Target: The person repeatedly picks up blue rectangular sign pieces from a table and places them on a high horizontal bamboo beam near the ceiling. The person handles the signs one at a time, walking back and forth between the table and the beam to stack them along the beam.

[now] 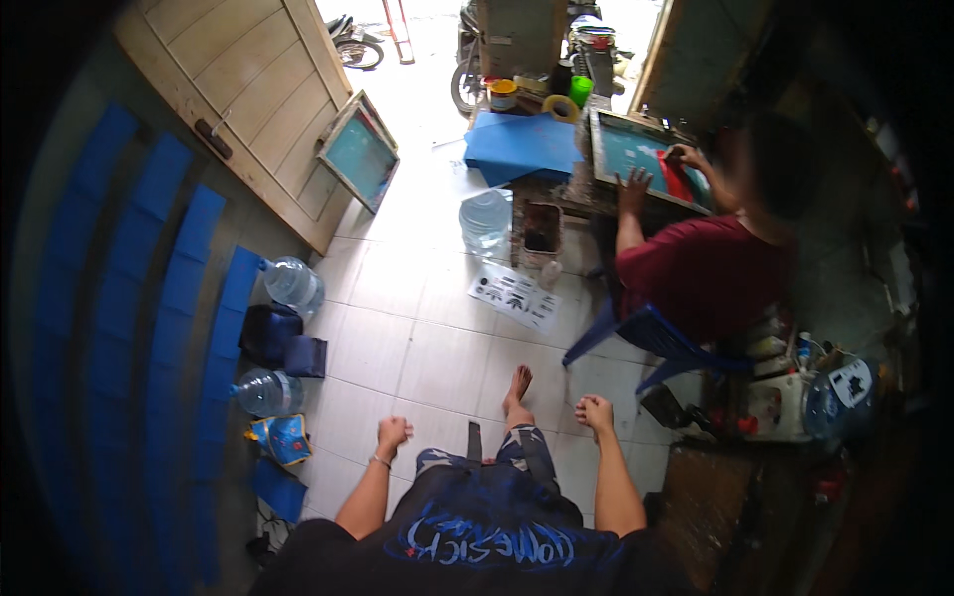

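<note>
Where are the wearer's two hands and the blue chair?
Left hand (395,431): head view, middle of the hand.
Right hand (596,413): head view, middle of the hand.
Blue chair (654,331): head view, on the backrest.

Upside-down blue lettering (487,544) across the person's black shirt (475,497); black print, illegibly small, on a white sheet (515,297).

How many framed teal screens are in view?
2: one screen beside the wooden door, a second screen under the co-worker's hands. Others may be hidden in the dark.
</note>
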A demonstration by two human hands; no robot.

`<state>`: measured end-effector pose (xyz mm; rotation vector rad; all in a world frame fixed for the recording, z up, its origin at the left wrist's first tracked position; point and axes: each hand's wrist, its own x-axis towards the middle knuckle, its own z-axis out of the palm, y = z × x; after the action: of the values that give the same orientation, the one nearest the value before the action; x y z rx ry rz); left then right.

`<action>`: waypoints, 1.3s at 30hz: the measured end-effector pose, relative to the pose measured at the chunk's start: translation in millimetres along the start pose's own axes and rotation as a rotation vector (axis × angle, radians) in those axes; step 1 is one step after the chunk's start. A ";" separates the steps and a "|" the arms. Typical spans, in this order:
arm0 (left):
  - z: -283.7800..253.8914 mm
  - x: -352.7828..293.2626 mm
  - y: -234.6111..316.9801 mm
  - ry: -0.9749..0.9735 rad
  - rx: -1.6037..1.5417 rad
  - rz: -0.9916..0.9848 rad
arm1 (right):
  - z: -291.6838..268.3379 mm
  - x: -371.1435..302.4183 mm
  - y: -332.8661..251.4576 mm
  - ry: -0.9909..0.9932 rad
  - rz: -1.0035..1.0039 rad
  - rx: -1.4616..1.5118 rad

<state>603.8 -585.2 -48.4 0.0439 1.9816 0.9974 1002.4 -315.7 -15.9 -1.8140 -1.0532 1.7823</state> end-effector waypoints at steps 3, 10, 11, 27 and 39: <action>-7.8 6.6 -27.0 -0.068 -0.035 -0.171 | 69.1 86.3 -50.0 -0.162 0.113 -0.052; 12.1 19.2 38.8 -0.173 0.282 -0.207 | 231.8 264.3 -210.8 -0.249 0.358 0.458; 21.0 13.8 58.5 -0.130 0.192 -0.274 | 247.5 291.0 -236.0 -0.273 0.370 0.527; 81.1 123.8 310.6 -0.278 0.038 -0.174 | 358.8 402.0 -396.2 0.015 0.185 0.619; 150.3 256.2 459.5 -0.622 -0.157 0.767 | 523.2 190.7 -390.3 -0.173 0.283 1.081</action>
<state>406.8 -81.4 33.9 0.9649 1.2975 1.3939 385.9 -43.9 77.1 -1.1384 0.2023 2.0640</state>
